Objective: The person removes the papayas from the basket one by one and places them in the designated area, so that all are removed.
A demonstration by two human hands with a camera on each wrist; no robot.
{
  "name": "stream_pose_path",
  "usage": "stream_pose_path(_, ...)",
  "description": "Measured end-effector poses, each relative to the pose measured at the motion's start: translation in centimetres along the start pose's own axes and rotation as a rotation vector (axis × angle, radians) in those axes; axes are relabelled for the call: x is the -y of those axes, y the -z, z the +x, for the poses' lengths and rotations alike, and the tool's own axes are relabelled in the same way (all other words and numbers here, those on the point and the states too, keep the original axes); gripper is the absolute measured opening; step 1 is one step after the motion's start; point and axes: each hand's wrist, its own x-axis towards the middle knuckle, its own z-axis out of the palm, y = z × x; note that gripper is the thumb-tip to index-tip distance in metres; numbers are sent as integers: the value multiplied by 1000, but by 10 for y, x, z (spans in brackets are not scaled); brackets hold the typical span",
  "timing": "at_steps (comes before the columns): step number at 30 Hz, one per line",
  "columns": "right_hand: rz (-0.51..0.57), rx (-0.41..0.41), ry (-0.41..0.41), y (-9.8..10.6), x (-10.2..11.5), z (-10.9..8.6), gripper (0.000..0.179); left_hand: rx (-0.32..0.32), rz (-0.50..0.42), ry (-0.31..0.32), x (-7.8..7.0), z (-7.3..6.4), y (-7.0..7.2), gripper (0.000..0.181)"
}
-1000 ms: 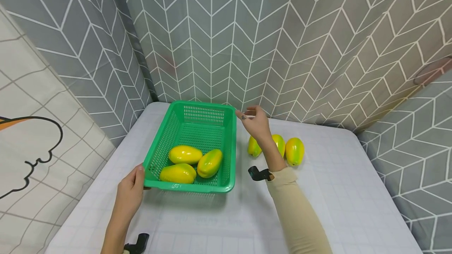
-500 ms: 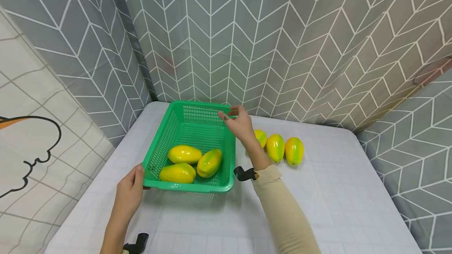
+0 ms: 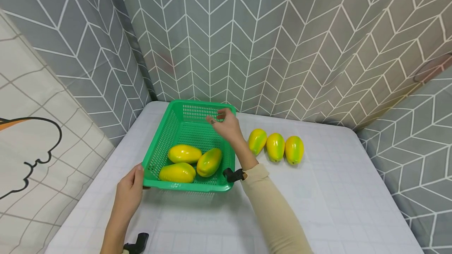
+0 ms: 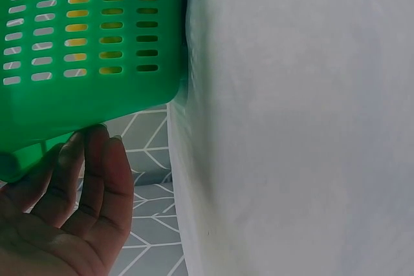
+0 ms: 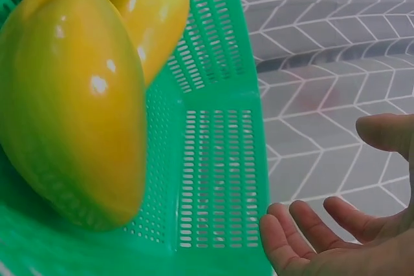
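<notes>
A green plastic basket (image 3: 199, 134) stands on the left part of the table, holding three glossy yellow-green papayas (image 3: 184, 154) near its front end. My left hand (image 3: 130, 189) grips the basket's front left corner, thumb on top; in the left wrist view its fingers (image 4: 94, 189) curl under the rim. Above the far right part of the basket is my right hand (image 3: 227, 127), fingers spread and loosely bent with nothing between them. The right wrist view has a large papaya (image 5: 77, 114) beside the bare far end of the basket.
Three more papayas (image 3: 275, 147) lie in a row on the white-covered table (image 3: 339, 191), right of the basket. Grey patterned curtains (image 3: 219, 42) hang behind and on both sides. Each wrist carries a small black camera mount (image 3: 233, 175).
My right hand has moved left, from beside the basket's far right corner to over its inside, uncovering the row of papayas on the table. The left hand and the basket stay put.
</notes>
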Motion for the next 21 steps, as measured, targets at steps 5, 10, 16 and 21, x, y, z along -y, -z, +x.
stream_pose_path(5, -40, 41, -1, -8, 1, 1, 60, 3, -2, 9, 1, -1, 0, 59)
stream_pose_path(10, -101, 103, -16, -16, 1, 2, 55, 0, 2, 3, 1, -1, 1, 59)
stream_pose_path(16, -230, 230, -37, -24, -3, 4, 55, 4, -7, -7, 2, 0, 1, 58)
stream_pose_path(21, -308, 304, -48, -29, -6, 4, 53, -5, -10, -20, 2, 0, 0, 58)
